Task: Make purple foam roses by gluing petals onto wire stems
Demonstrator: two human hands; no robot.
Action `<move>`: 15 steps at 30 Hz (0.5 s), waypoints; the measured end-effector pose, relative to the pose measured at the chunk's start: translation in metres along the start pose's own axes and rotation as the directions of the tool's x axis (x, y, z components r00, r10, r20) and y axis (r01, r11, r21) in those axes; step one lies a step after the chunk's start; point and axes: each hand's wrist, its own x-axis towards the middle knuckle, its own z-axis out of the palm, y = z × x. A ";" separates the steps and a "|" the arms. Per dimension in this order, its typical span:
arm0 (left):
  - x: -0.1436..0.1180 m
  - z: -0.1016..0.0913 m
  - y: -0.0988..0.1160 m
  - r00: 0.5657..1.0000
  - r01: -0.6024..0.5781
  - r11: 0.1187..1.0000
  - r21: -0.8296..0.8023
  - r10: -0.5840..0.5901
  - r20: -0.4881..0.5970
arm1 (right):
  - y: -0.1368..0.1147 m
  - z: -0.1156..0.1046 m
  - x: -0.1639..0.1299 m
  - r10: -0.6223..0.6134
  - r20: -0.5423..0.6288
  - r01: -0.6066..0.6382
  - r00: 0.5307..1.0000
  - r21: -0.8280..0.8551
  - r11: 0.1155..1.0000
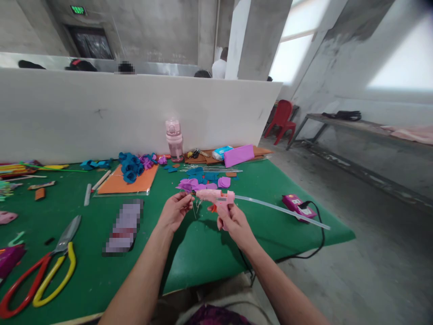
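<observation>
My right hand (237,223) is wrapped round the grip of a pink hot glue gun (211,196), whose nozzle points left. A long clear glue stick (280,209) sticks out of its back end. Close to the nozzle, my left hand (176,211) is closed in a pinch on a thin wire (195,211). Purple petal pieces (188,184) show just beyond these fingers; whether they are joined to the wire I cannot tell. More purple petals (223,182) and dark blue scraps (199,173) lie behind the gun.
Scissors (64,241) and a blurred, phone-like object (125,225) lie left on the green table (189,271). Blue rolled flowers (130,167) rest on orange sheets (115,183). A pink bottle (174,140) stands by the white partition (135,108). A purple box (297,207) with a black cable sits right.
</observation>
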 end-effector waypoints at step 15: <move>-0.002 0.002 0.001 1.000 0.000 1.000 0.025 0.000 0.016 | 0.007 0.010 0.005 -0.027 -0.042 0.022 0.999 -0.114 0.993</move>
